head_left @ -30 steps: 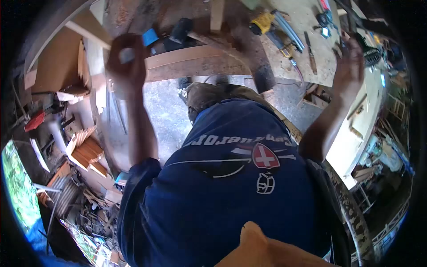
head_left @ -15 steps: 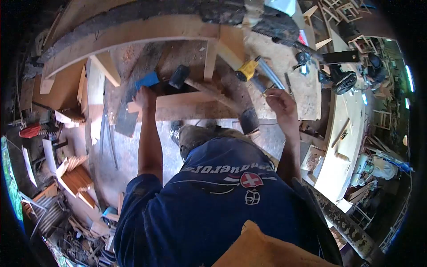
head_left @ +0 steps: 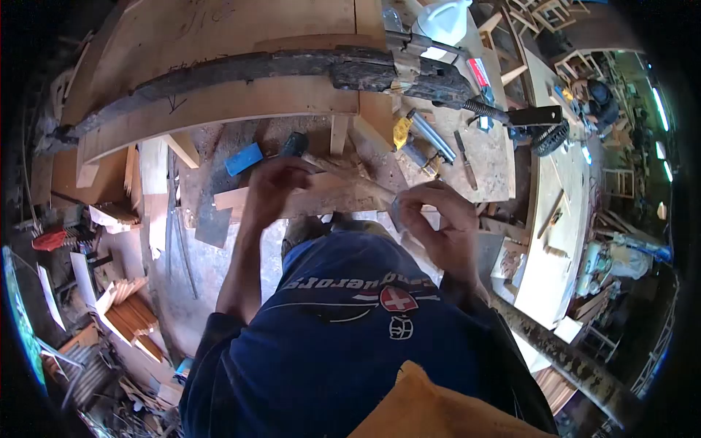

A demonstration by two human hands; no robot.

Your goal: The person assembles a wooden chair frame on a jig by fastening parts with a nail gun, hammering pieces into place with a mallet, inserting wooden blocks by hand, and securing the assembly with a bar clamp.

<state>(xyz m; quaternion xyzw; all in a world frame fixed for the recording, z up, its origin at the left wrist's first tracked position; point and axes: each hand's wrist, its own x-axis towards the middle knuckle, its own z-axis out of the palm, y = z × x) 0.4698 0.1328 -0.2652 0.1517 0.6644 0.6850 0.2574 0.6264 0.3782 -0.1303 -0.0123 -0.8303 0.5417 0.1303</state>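
Note:
My left hand (head_left: 277,186), slightly blurred, hangs over the left end of a wooden board (head_left: 321,193), its fingers loosely apart and nothing visible in them. Just behind it is the dark head of a mallet (head_left: 294,144), whose wooden handle slants to the right. A blue block (head_left: 244,159) lies to the left of the mallet head. My right hand (head_left: 438,215) is closed with curled fingers beside the far end of that handle; what it holds is hidden. Beyond it lie a yellow tool (head_left: 401,133) and metal tubes (head_left: 433,136).
A curved wooden frame (head_left: 219,106) with a dark beam (head_left: 241,67) spans the bench's back. A knife-like tool (head_left: 466,160) and white jug (head_left: 442,25) are at the right. Another bench (head_left: 551,248) stands farther right, with a person (head_left: 599,98) beyond. Stacked wood (head_left: 131,317) is at left.
My left hand has left the blue block and moved right and toward me. My right hand has come down and left from beside the tubes. The view has shifted, showing more of the wooden frame.

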